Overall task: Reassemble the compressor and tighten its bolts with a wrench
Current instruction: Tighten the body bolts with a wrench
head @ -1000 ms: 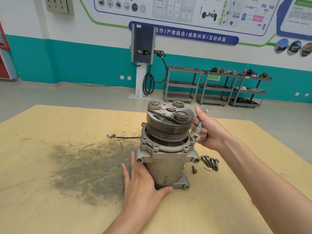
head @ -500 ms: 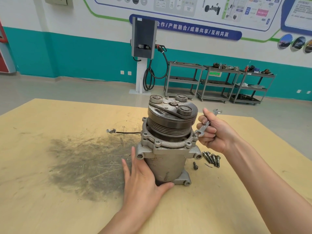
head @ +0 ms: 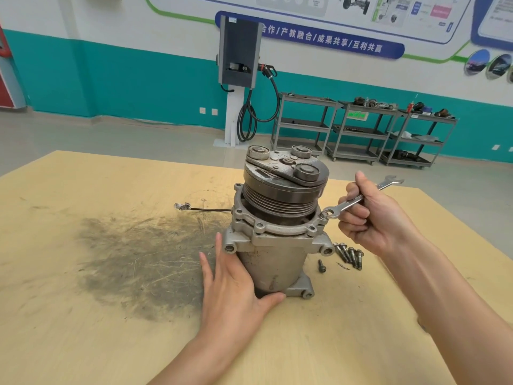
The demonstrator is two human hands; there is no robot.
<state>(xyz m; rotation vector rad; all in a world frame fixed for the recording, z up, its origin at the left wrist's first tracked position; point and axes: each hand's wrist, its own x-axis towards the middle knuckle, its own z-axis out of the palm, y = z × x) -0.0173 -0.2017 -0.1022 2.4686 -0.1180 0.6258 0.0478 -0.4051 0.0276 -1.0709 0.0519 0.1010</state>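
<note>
**Compressor upright on a stained bench, wrench set on a flange bolt**

Nearest the camera, the pale wooden bench (head: 83, 343) runs bare and yellowish, scuffed with fine scratches. The left hand (head: 236, 290) lies just in front of the compressor (head: 277, 232), fingers straight and spread against the lower left of its grey body, thumb pressed round the front of the base. The compressor stands upright on the bench, dark ribbed pulley uppermost, with a worn clutch plate on top.

To the compressor's right, the right hand (head: 377, 218) is curled round the shank of a wrench (head: 361, 200). The wrench's near end sits on a bolt (head: 324, 215) at the right edge of the compressor's upper flange; its far open end points away, up and right. Just right of the compressor's base, a row of loose bolts (head: 349, 255) lies on the bench, and one dark bolt (head: 321, 265) lies apart, closer to the base.

Left of the compressor spreads a broad dark grease stain (head: 138, 259). A thin black wire (head: 200, 208) with a small connector runs out leftward from behind the compressor.

Beyond the compressor, past the bench's far edge, is a grey floor. Against the teal-and-white wall stand a charging post (head: 240, 54) with a looped black cable and, right of it, three grey metal shelf carts (head: 361, 129) carrying parts. Posters and a blue banner with Chinese lettering hang above.
</note>
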